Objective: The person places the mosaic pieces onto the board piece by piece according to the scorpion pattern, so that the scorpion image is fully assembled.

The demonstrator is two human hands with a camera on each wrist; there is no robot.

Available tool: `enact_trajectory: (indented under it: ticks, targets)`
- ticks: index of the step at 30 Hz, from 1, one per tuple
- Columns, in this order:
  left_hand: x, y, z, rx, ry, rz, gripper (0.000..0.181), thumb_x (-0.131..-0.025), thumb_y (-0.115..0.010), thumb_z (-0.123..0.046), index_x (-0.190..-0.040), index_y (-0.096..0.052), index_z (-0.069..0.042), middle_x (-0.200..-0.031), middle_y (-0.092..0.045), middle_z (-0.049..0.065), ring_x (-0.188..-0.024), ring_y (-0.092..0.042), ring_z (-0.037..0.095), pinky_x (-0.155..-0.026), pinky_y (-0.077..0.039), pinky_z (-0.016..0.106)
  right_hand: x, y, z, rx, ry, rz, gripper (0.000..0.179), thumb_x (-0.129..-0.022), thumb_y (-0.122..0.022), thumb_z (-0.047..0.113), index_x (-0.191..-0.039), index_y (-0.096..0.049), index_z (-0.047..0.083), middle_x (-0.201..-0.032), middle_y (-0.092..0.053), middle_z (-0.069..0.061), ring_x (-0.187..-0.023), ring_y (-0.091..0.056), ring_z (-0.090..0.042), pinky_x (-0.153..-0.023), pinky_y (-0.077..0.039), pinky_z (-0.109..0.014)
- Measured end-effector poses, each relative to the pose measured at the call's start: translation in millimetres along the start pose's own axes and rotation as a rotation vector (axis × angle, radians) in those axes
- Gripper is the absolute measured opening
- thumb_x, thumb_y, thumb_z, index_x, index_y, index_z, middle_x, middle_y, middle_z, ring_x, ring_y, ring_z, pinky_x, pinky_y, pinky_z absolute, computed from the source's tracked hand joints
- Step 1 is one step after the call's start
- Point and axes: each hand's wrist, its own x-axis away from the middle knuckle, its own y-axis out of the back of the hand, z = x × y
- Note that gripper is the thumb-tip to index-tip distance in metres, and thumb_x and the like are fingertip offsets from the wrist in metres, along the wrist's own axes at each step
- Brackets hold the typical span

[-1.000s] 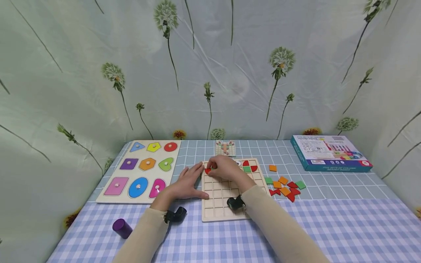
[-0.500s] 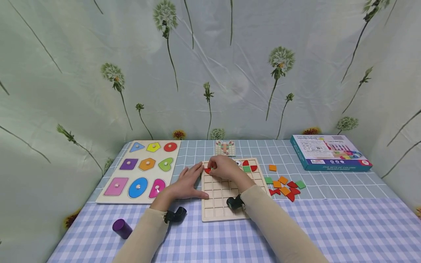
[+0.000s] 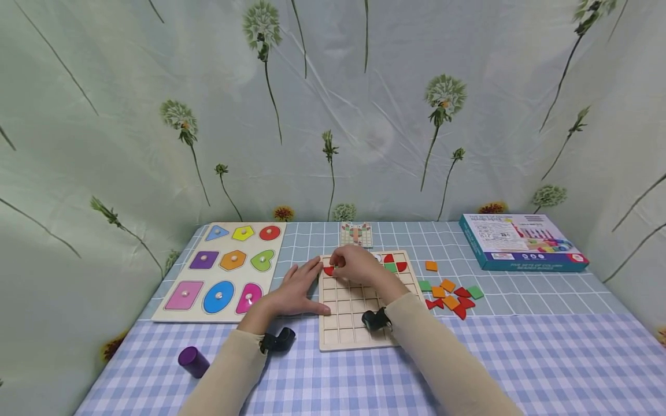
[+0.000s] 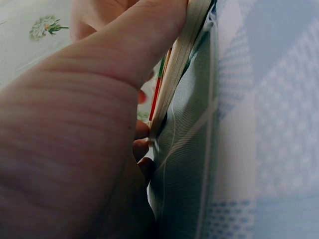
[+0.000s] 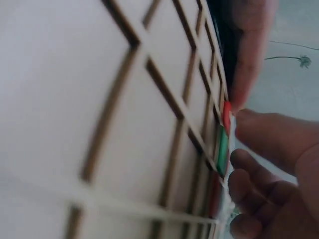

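Observation:
The square wooden grid board [image 3: 343, 323] lies in front of me. My left hand [image 3: 293, 292] rests along its left edge, fingers spread and thumb over the rim. At the upper left corner my right hand [image 3: 359, 267] curls thumb and fingers down; they seem to pinch a small red rounded piece [image 4: 142, 96], mostly hidden. A red quarter-circle piece [image 3: 328, 270] and a green square piece [image 5: 222, 147] sit in the board beside those fingertips. Several red pieces [image 3: 402, 266] and a green square [image 3: 390, 267] fill cells at the upper right.
Loose orange, green and red pieces [image 3: 450, 303] lie right of the board. Behind it is a pattern card [image 3: 356, 234]. A knobbed shape puzzle [image 3: 208, 289] lies left, a purple cylinder [image 3: 193, 362] front left, a flat box [image 3: 522, 242] back right.
The right hand stays over the upper left corner, its fingertips and wrist shifting slightly to the right. The left hand has not moved.

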Motion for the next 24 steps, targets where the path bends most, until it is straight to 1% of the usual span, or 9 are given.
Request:
enact_trajectory:
  ticks: [6, 11, 19, 24]
  targets:
    - [0.5, 0.4, 0.9, 0.004, -0.006, 0.001, 0.113, -0.077, -0.078, -0.059, -0.161, -0.02, -0.011, -0.17, -0.013, 0.007, -0.157, -0.014, 0.028, -0.127, -0.001, 0.056, 12.6, 18, -1, -0.042, 0.064, -0.024, 0.023, -0.095, -0.068, 0.016, -0.117, -0.069, 0.01, -0.095, -0.067, -0.003, -0.078, -0.058, -0.016, -0.069, -0.051, -0.028]
    - [0.2, 0.2, 1.5, 0.004, -0.002, 0.004, 0.114, -0.077, -0.078, -0.059, -0.161, -0.017, -0.012, -0.17, -0.011, 0.006, -0.157, -0.013, 0.027, -0.127, -0.001, 0.055, 28.8, 31, -10, -0.062, 0.09, -0.047, 0.024, -0.096, -0.067, 0.016, -0.12, -0.068, 0.01, -0.102, -0.066, -0.004, -0.085, -0.061, -0.017, -0.076, -0.054, -0.032]
    - [0.2, 0.0, -0.1, 0.009, 0.009, 0.005, 0.115, -0.076, -0.078, -0.06, -0.161, -0.016, -0.013, -0.17, -0.01, 0.005, -0.157, -0.012, 0.025, -0.127, -0.001, 0.055, 55.2, 45, -32, -0.079, 0.048, -0.092, 0.025, -0.096, -0.067, 0.018, -0.119, -0.068, 0.01, -0.11, -0.067, -0.008, -0.091, -0.061, -0.02, -0.079, -0.053, -0.035]
    - [1.4, -0.3, -0.3, 0.01, 0.022, 0.012, 0.114, -0.076, -0.079, -0.06, -0.161, -0.017, -0.014, -0.17, -0.01, 0.004, -0.158, -0.011, 0.024, -0.128, 0.0, 0.053, 66.9, 51, -48, -0.113, 0.001, -0.12, 0.025, -0.097, -0.065, 0.019, -0.12, -0.068, 0.009, -0.116, -0.067, -0.011, -0.096, -0.062, -0.024, -0.084, -0.054, -0.041]
